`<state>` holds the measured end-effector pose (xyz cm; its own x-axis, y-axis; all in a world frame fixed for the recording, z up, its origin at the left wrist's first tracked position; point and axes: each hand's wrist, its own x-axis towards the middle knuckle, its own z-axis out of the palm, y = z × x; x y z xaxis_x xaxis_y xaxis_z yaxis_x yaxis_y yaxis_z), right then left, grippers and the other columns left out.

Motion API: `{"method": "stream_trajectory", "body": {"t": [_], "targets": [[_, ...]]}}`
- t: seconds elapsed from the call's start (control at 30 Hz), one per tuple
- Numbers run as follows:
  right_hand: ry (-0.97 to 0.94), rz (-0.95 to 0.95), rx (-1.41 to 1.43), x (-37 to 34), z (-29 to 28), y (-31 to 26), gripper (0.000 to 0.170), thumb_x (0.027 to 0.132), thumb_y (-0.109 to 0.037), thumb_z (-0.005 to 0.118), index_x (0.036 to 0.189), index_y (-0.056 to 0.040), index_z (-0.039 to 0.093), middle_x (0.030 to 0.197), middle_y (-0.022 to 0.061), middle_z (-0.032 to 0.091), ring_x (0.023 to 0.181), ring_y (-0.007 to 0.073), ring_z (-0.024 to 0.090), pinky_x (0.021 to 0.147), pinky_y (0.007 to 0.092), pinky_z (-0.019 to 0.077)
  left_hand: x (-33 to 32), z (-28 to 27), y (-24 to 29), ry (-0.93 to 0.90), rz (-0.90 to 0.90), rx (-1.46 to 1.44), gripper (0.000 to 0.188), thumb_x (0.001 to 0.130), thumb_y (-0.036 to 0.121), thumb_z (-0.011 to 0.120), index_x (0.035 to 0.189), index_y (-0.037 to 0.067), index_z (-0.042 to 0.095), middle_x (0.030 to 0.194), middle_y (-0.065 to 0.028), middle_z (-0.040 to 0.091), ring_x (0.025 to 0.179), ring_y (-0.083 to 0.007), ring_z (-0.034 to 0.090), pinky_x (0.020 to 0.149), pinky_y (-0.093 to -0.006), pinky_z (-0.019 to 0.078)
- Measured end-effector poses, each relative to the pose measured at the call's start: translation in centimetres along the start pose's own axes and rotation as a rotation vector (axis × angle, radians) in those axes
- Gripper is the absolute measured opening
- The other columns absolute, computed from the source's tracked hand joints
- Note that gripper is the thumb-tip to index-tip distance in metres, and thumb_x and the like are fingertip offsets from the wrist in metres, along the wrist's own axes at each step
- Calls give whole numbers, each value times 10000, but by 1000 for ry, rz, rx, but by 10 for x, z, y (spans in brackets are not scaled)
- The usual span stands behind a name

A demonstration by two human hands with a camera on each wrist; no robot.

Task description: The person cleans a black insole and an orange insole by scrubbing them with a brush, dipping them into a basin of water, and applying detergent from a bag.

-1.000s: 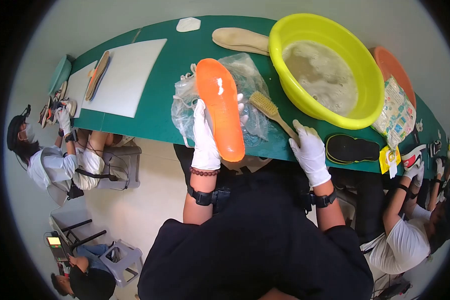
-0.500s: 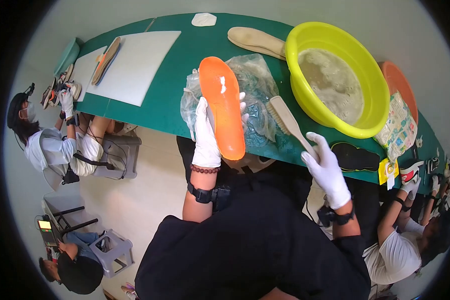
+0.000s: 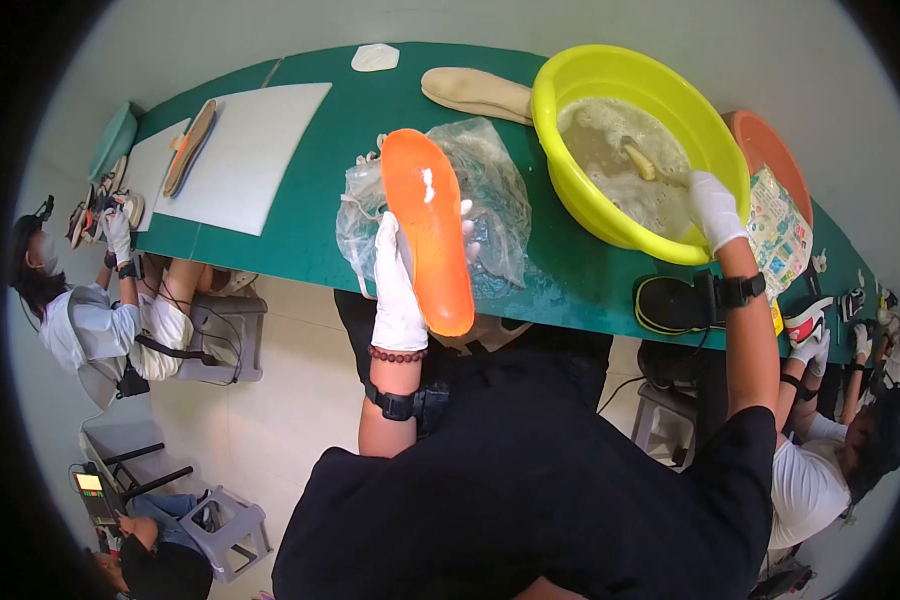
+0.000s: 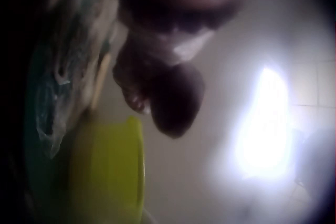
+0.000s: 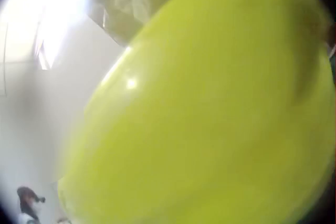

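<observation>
In the head view my gloved left hand grips an orange insole, thumb on one side and fingertips showing past the other edge, with a white foam spot on its face. Beneath it lies a crumpled clear plastic bag. My gloved right hand reaches over the rim of the yellow-green basin and holds the brush, whose head is in the foamy water. The left wrist view is dark and blurred, showing the insole and basin. Basin wall fills most of the right wrist view.
Beige insoles lie left of the basin, a dark insole near the table's front edge. An orange basin and a printed packet are at right. White boards lie at left. People sit at both sides.
My right hand has picked up the brush from the bag's edge and moved it right and up into the basin's water. The left hand still holds the orange insole in nearly the same place.
</observation>
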<state>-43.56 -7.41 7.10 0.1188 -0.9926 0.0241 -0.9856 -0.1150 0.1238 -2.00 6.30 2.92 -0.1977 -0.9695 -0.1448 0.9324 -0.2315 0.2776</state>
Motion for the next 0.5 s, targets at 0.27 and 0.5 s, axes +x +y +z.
{"method": "stream_trajectory", "body": {"t": [0.27, 0.5], "targets": [[-635, 125, 1039, 13, -12, -1, 217, 968, -229, 581, 1042, -55, 688, 691, -18, 599, 563, 50, 501, 480, 208, 363, 12, 25, -10, -73, -109, 24, 656, 993, 537, 371, 1451, 68, 398, 1382, -205, 525, 1109, -289, 627, 948, -475, 526], [-496, 67, 1362, 4, -16, 13, 238, 996, -262, 567, 1062, -62, 677, 663, -58, 547, 535, 18, 439, 452, 179, 323, 67, 73, -35, -251, -246, 61, 617, 1016, 465, 372, 1476, 55, 349, 1415, -214, 483, 1197, -355, 571, 1016, -511, 473]]}}
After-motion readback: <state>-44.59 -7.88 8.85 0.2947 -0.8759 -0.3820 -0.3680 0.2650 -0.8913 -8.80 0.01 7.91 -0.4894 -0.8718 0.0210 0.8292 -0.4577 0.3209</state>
